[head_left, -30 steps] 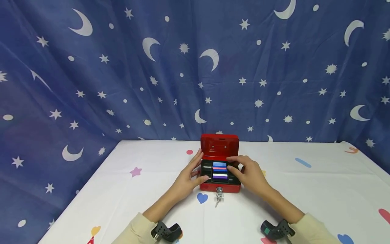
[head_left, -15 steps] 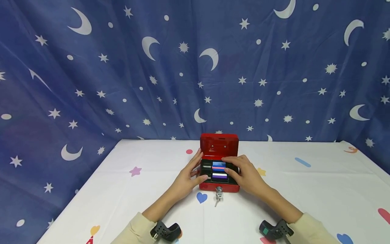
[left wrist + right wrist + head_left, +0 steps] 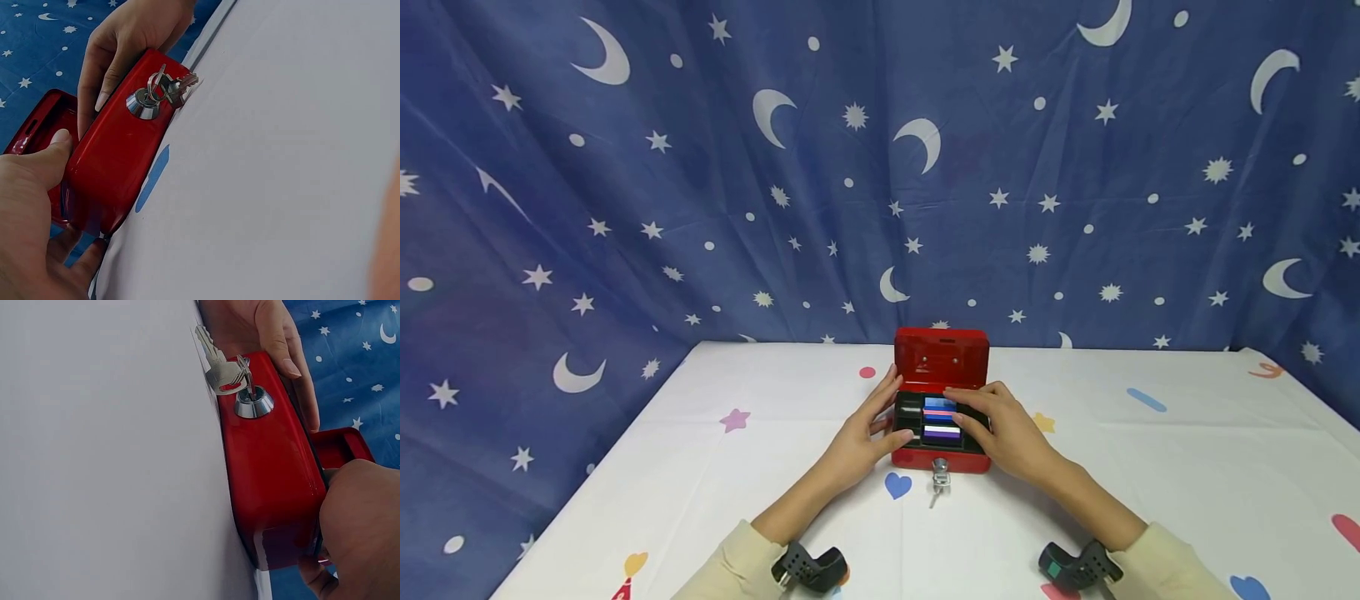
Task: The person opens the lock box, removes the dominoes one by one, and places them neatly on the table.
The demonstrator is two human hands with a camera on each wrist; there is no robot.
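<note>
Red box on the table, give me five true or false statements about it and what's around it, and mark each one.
1. The red box has its lid open. True.
2. The lock is on the lid. False: it is on the front of the box.
3. Keys hang at the lock. True.
4. The left hand is well away from the box. False: it rests against the box's left side.
5. The right hand reaches over the right part of the black tray. True.
</note>
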